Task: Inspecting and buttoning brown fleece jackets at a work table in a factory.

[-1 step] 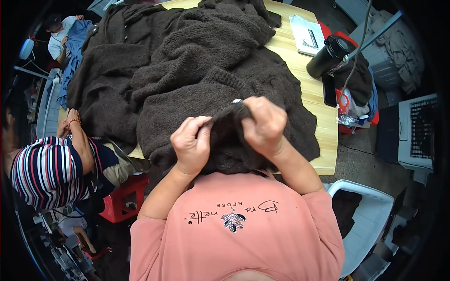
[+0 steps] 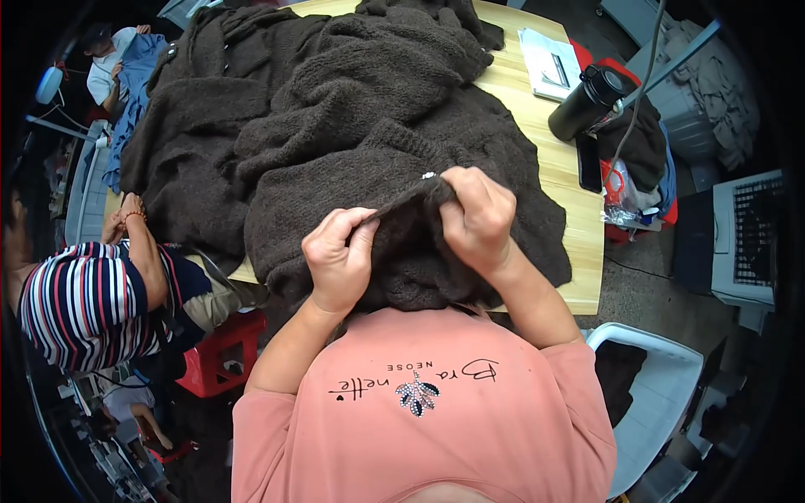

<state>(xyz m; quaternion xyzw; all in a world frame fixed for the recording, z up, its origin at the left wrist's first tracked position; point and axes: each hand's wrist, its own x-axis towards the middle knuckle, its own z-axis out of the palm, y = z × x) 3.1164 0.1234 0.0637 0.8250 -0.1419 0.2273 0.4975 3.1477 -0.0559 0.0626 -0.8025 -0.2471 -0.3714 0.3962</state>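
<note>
A large dark brown knitted garment (image 2: 335,168) lies heaped over the table and hangs toward my body. My left hand (image 2: 340,256) pinches its near edge between thumb and fingers. To the right of it, my right hand (image 2: 478,214) is closed round another part of that edge. The strip of knit between the two hands is lifted and stretched nearly straight. A small shiny whitish piece (image 2: 429,176) shows on the edge beside my right fingers; what it is, I cannot tell. The cloth inside both grips is hidden.
On the wooden table (image 2: 579,260) at right stand a black flask (image 2: 583,102), a phone (image 2: 589,162) and papers (image 2: 549,63). A white bin (image 2: 662,394) sits at lower right. Left of me, a person in a striped shirt (image 2: 84,306) is beside a red stool (image 2: 222,356).
My hands have drawn slightly apart, the left one leftward and the right one rightward. The edge between them looks straighter, and the shiny piece has shifted slightly up and right.
</note>
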